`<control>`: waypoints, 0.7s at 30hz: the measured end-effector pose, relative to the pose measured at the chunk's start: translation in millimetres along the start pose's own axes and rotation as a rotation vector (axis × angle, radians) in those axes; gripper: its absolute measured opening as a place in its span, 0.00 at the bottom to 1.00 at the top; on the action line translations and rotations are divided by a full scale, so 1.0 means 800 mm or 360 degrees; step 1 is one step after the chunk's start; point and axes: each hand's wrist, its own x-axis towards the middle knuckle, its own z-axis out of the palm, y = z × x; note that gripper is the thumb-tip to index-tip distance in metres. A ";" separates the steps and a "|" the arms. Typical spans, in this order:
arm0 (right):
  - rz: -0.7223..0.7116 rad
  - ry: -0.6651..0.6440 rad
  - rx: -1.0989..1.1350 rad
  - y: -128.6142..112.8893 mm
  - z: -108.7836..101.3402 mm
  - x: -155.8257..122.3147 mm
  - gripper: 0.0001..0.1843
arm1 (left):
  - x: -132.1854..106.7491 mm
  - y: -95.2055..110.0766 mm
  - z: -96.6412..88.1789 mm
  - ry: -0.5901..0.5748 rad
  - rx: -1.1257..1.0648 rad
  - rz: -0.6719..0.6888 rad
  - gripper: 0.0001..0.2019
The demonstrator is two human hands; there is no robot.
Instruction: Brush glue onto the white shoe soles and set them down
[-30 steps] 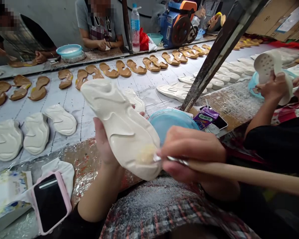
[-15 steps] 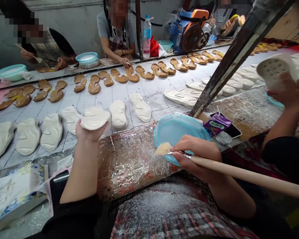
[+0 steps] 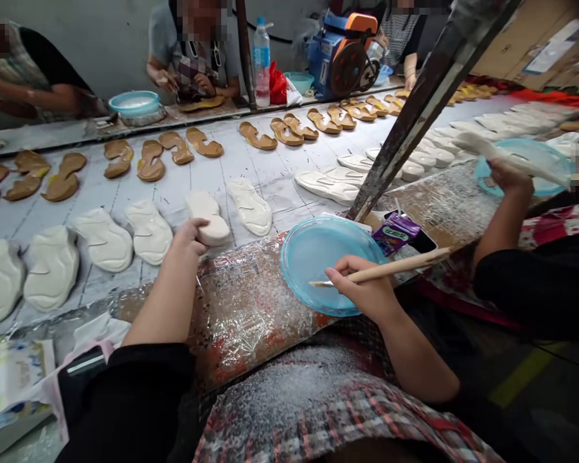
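Observation:
A smooth white shoe sole (image 3: 211,222) rests at the near edge of the white-covered belt, and the fingers of my left hand (image 3: 187,241) are closed round its left side. In my right hand (image 3: 369,289) is a wooden-handled paintbrush (image 3: 390,265), pinched near its metal collar. Its pale bristles hang above a light blue bowl (image 3: 293,257) of cloudy liquid. Glossy grooved white soles lie to the left of the held one, the nearest (image 3: 148,231) beside my wrist. One more grooved sole (image 3: 251,206) is on its right.
A dark metal post (image 3: 405,128) slants up beyond the bowl, beside a purple drink pouch (image 3: 396,233). Brown soles (image 3: 205,143) line the belt's far side. At right a co-worker's hand (image 3: 513,177) holds a white sole over another blue bowl (image 3: 549,151). Tissue packaging (image 3: 17,373) sits at lower left.
The sole that was raised on my left hand now lies in the row on the belt. My left hand has closed on the neighbouring sole. The brush has turned and its handle points up right.

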 end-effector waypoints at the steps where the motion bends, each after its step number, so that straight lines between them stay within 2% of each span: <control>1: 0.0050 0.0003 -0.0008 0.003 0.001 0.001 0.20 | -0.010 0.006 0.007 -0.0069 -0.0153 0.0014 0.12; 3: 0.0121 0.0004 -0.0037 0.009 0.004 0.004 0.21 | -0.043 0.013 0.017 -0.0207 -0.0419 0.0094 0.11; 6: 0.0163 -0.0066 -0.0112 0.016 0.010 0.010 0.20 | -0.110 0.009 0.026 -0.0423 -0.0723 0.0273 0.11; 7: 0.0158 -0.0098 -0.0133 0.017 0.011 0.011 0.20 | -0.131 0.005 0.026 -0.0588 -0.0879 0.0371 0.14; 8: 0.0146 -0.0115 -0.0145 0.017 0.010 0.010 0.20 | -0.149 0.001 0.026 -0.0740 -0.0919 0.0382 0.20; 10: 0.0101 -0.0089 -0.0130 0.015 0.007 0.008 0.20 | -0.177 -0.010 0.024 -0.0933 -0.0886 0.0302 0.31; 13: -0.0047 -0.0042 0.0007 0.002 -0.008 0.000 0.22 | -0.202 -0.027 0.027 -0.0953 -0.0764 0.0167 0.36; 15: -0.0197 -0.0093 0.0144 -0.013 -0.021 -0.005 0.23 | -0.215 -0.036 0.033 -0.0957 -0.0747 0.0085 0.37; 17: -0.0429 -0.0163 0.0321 -0.034 -0.034 -0.007 0.19 | -0.230 -0.045 0.043 -0.1021 -0.0740 0.0003 0.38; 19: -0.0803 -0.0190 0.0473 -0.061 -0.046 -0.008 0.10 | -0.245 -0.052 0.053 -0.1126 -0.0736 -0.0030 0.39; 21: -0.1270 -0.0144 0.0413 -0.088 -0.055 -0.004 0.05 | -0.258 -0.058 0.061 -0.1181 -0.0773 -0.0033 0.39</control>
